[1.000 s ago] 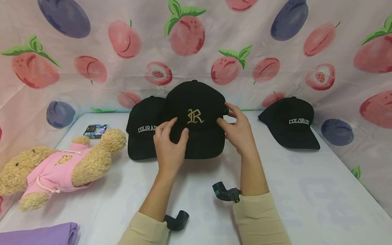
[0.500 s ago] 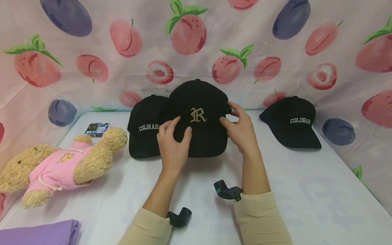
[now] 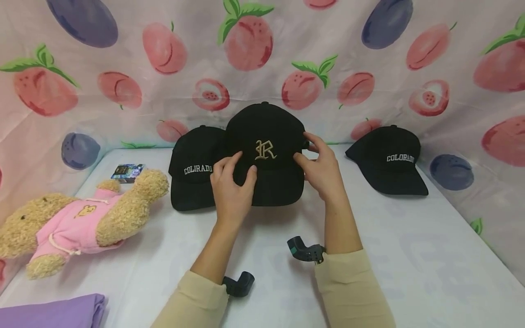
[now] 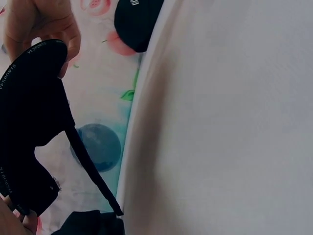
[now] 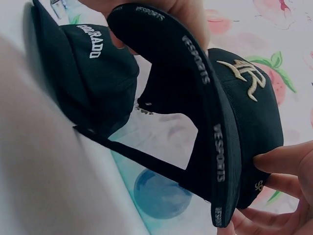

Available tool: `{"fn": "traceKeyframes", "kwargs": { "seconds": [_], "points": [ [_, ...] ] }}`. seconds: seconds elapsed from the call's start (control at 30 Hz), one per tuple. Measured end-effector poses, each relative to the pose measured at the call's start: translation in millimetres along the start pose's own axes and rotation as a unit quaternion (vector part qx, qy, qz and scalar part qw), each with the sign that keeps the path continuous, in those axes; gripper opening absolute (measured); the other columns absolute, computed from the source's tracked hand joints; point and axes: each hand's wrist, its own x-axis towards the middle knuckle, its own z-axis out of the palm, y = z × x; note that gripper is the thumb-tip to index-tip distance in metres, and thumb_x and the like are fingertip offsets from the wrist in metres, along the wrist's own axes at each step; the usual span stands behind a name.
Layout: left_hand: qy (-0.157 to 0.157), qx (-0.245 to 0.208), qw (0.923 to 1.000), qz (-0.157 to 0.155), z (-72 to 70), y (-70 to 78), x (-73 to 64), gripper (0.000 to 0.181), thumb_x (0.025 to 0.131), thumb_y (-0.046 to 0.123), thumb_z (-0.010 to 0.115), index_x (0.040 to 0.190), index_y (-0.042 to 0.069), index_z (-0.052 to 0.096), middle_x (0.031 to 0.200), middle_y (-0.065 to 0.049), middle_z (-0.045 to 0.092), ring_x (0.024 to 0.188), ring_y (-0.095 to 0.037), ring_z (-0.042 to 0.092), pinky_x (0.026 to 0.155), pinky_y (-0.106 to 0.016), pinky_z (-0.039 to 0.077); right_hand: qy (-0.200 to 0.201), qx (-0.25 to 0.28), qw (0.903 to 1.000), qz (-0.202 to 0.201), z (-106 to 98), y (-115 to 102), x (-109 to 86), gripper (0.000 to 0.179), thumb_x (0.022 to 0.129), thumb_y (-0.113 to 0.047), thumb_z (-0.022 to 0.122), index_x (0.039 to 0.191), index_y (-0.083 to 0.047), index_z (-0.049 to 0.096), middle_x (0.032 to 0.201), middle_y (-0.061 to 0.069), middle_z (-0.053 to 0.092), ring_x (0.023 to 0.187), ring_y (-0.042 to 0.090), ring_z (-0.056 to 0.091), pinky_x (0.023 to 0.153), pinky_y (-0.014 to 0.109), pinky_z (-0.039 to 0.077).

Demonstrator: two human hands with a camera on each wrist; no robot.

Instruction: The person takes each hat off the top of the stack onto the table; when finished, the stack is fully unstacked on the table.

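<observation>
A black baseball cap (image 3: pixel 266 125) with a gold R faces me above the table in the head view. My left hand (image 3: pixel 232 193) pinches its left side by the brim with thumb and fingers. The opposite side is held by my right hand (image 3: pixel 325 175), thumb in front and some fingers hidden behind. The right wrist view shows lettering along the brim's edge (image 5: pixel 217 152) and the cap's hollow inside. From its back a strap (image 4: pixel 90 164) dangles unfastened, loose end downward. Behind it, partly covered, stands a black COLORADO cap (image 3: pixel 193 187).
Another COLORADO cap (image 3: pixel 389 159) stands at the back right of the white table (image 3: pixel 410 259). On the left lie a teddy bear (image 3: pixel 69 223) in a pink hoodie, a small dark box (image 3: pixel 127 172) and purple cloth (image 3: pixel 53 314). Fruit-printed fabric (image 3: pixel 262 86) hangs behind.
The gold-R cap and both hands have shifted very slightly right and up. The grip of both hands looks the same, and the other caps and the bear stay in place.
</observation>
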Motion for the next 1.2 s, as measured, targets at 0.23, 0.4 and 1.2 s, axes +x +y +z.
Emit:
{"fn": "traceKeyframes", "kwargs": {
  "seconds": [0.23, 0.4, 1.2],
  "points": [
    [-0.019, 0.005, 0.9997, 0.012, 4.0, 2.4, 0.9, 0.047, 0.094, 0.026, 0.073, 0.139, 0.013, 0.066, 0.134, -0.015, 0.055, 0.119, -0.038, 0.047, 0.103, -0.054, 0.040, 0.005, -0.003, 1.0000, 0.005, -2, 6, 2.0, 0.063, 0.102, -0.022, 0.060, 0.161, -0.025, 0.038, 0.161, 0.016, 0.041, 0.128, 0.036, 0.061, 0.095, 0.052, 0.058],
    [-0.027, 0.012, 0.9995, 0.006, 5.8, 1.0, 2.6, 0.048, 0.094, 0.027, 0.072, 0.139, 0.013, 0.066, 0.134, -0.015, 0.055, 0.118, -0.038, 0.047, 0.103, -0.053, 0.041, 0.011, -0.019, 0.9998, 0.001, -2, 8, 3.6, 0.063, 0.101, -0.024, 0.060, 0.160, -0.025, 0.039, 0.161, 0.017, 0.042, 0.127, 0.038, 0.062, 0.098, 0.053, 0.057],
    [-0.045, 0.015, 0.9989, -0.004, 21.7, 5.8, 12.3, 0.048, 0.095, 0.030, 0.071, 0.140, 0.014, 0.064, 0.136, -0.015, 0.054, 0.123, -0.037, 0.047, 0.105, -0.054, 0.042, 0.005, -0.048, 0.9987, -0.017, -18, 9, 16.0, 0.064, 0.102, -0.023, 0.058, 0.162, -0.022, 0.036, 0.161, 0.020, 0.040, 0.120, 0.042, 0.065, 0.095, 0.054, 0.058]
  ]
}}
